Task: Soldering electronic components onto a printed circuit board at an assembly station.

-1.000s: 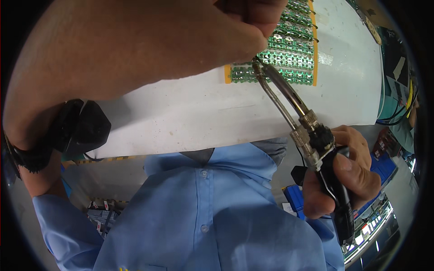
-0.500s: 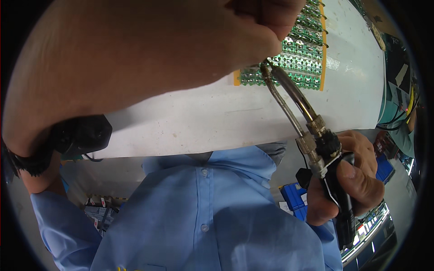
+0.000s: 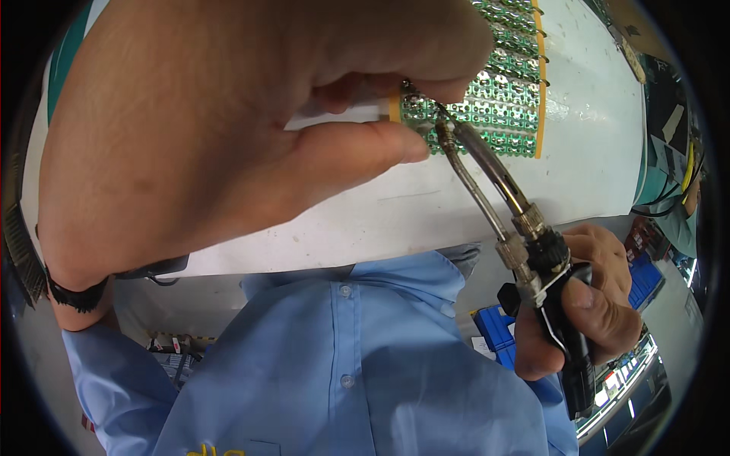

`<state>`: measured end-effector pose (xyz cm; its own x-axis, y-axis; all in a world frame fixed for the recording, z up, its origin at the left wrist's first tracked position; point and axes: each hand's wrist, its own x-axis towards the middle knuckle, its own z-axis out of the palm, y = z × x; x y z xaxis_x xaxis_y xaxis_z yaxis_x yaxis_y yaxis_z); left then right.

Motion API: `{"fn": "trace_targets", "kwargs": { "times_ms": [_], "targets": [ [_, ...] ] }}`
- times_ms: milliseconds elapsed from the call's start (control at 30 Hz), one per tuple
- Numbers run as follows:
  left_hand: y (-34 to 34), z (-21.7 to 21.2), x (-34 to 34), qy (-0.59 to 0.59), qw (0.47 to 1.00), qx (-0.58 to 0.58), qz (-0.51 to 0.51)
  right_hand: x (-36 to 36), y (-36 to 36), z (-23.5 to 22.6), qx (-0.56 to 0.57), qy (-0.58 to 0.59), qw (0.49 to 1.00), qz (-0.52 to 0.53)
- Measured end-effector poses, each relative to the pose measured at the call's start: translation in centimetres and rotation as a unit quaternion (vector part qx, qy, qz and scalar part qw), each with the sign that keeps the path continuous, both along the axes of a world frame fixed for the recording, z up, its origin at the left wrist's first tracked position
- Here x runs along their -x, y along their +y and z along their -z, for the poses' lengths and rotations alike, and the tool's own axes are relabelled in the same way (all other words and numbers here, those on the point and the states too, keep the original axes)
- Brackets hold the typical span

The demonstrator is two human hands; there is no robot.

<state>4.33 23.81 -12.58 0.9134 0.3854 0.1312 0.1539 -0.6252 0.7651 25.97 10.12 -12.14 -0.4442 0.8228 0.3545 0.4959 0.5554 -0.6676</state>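
My right hand [image 3: 597, 311] is wrapped round the black handle of a soldering iron [image 3: 498, 171] with a thin metal feed tube beside its barrel. The iron points up and left, its tip over the lower left part of a panel of small green circuit boards [image 3: 502, 114] with yellow-orange side strips. Over the panel's left side hovers my left hand [image 3: 327, 121], palm down, thumb stretched out and apart from the curled fingers. I make out nothing held between them, though the hand hides part of the panel.
The panel lies on a white sheet [image 3: 304, 235] covering the table, whose near edge runs just in front of my blue shirt. Below the table's right end are blue bins [image 3: 496, 334]. Cables [image 3: 673, 194] and another person's sleeve show at the far right.
My left thumb has parted from the fingers, and the hand has shifted slightly left and down. The iron's tip has moved a little left and down with my right hand.
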Motion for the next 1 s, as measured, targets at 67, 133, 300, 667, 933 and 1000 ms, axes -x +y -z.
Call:
{"fn": "trace_targets", "kwargs": {
  "times_ms": [67, 133, 300, 667, 933, 1000],
  "targets": [
    [-0.3, 0.0, 0.2, -0.005, 1.000, -0.006, -0.005, 0.3, -0.1, 0.1, -0.009, 0.012, 1.000, 0.015],
    [-0.6, -0.8, 1.1, 0.005, 1.000, -0.016, -0.020, 0.8, -0.1, 0.0, -0.011, 0.024, 1.000, 0.006],
    [-0.2, -0.3, 1.1, -0.015, 1.000, -0.019, -0.017, 0.8, -0.3, -0.2, 0.010, 0.002, 1.000, 0.026],
    [0.0, 0.0, 1.1, -0.024, 0.999, -0.019, -0.018, 0.5, -0.9, 1.0, -0.035, 0.063, 0.995, 0.065],
    [0.0, -0.8, 1.1, -0.024, 0.999, -0.035, -0.010, 0.4, -1.5, 1.3, -0.034, 0.134, 0.986, 0.093],
    [0.2, -0.3, 0.7, -0.035, 0.999, -0.038, 0.001, -0.1, -1.6, 1.3, -0.060, 0.128, 0.984, 0.105]
  ]
}}
